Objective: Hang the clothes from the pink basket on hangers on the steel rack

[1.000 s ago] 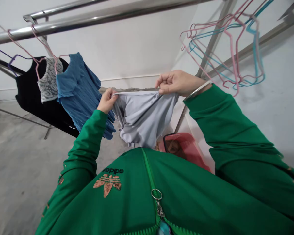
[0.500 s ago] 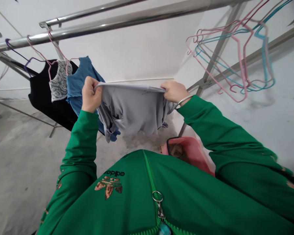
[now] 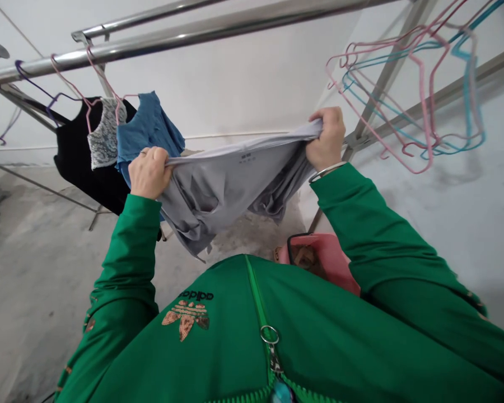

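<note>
A light grey garment (image 3: 235,179) with a small printed label inside its edge is stretched between my two hands. Its exact kind I cannot make out. My left hand (image 3: 149,172) is closed on the left end of that edge, close to a blue top (image 3: 151,126) on a hanger. Higher up, my right hand (image 3: 328,139) grips the other end, with a bangle at the wrist. The edge slants up to the right, and the rest of the cloth hangs in folds above the floor.
A metal rail (image 3: 185,36) crosses the top, carrying a black garment (image 3: 75,145) and a white lace top (image 3: 103,134) on hangers. Several pink and blue wire hangers (image 3: 424,101) hang at the right. A pink bucket (image 3: 334,260) stands on the concrete floor (image 3: 37,291) below.
My right hand has moved up and right, while my left has dropped slightly and shifted left. The garment's edge went from nearly level to slanted and is spread wider.
</note>
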Action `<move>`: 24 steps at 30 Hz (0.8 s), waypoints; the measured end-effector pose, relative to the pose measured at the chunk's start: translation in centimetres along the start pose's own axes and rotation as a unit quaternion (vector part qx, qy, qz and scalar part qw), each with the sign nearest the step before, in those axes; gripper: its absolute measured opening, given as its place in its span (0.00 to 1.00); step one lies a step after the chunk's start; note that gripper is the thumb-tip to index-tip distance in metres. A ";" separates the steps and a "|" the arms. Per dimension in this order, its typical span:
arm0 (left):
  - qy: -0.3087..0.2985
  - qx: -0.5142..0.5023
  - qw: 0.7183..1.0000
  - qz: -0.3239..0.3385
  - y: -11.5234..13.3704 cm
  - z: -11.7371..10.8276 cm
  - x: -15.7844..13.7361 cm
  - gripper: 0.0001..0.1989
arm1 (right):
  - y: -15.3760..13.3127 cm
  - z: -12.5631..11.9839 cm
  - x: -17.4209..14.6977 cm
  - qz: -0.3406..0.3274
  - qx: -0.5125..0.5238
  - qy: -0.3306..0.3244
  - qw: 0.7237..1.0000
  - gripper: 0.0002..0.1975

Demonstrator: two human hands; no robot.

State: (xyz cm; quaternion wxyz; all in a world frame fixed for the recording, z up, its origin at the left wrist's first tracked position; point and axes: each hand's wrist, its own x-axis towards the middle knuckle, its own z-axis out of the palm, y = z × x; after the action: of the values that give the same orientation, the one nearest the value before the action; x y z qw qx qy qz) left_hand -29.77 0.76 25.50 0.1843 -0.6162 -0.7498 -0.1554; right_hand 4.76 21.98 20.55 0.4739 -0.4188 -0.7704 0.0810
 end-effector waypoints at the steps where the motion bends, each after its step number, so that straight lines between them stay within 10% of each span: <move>1: -0.021 -0.007 1.000 0.001 0.2 0.1 -0.3 0.10 | -0.4 -0.3 0.1 -0.004 0.009 -0.004 1.000 0.20; 5: -0.095 -0.006 0.995 -0.022 0.2 0.7 -1.0 0.11 | -1.5 -1.5 0.2 -0.004 -0.003 -0.009 1.000 0.22; 9: -0.006 -0.114 0.991 -0.077 -0.4 1.8 -0.6 0.06 | -1.7 -1.9 -0.1 0.016 -0.089 -0.071 0.993 0.21; 14: 0.094 -0.408 0.882 -0.217 0.3 1.7 0.5 0.05 | -1.4 -1.3 -1.6 0.027 -0.131 -0.142 0.981 0.23; 20: -0.137 -0.312 0.939 -0.039 1.2 -0.4 -0.1 0.18 | -0.3 -1.1 -2.8 0.021 -0.086 -0.158 0.983 0.23; 24: -0.306 -0.202 0.930 -0.020 0.7 0.3 -0.1 0.14 | 1.2 -1.1 -3.1 0.033 -0.061 -0.202 0.977 0.22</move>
State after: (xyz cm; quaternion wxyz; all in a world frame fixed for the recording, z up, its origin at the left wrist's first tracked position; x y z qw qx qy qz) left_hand -29.03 0.91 25.19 -0.1856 -0.6428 -0.7348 -0.1115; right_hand 6.94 20.15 18.46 0.2787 -0.4472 -0.8396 0.1323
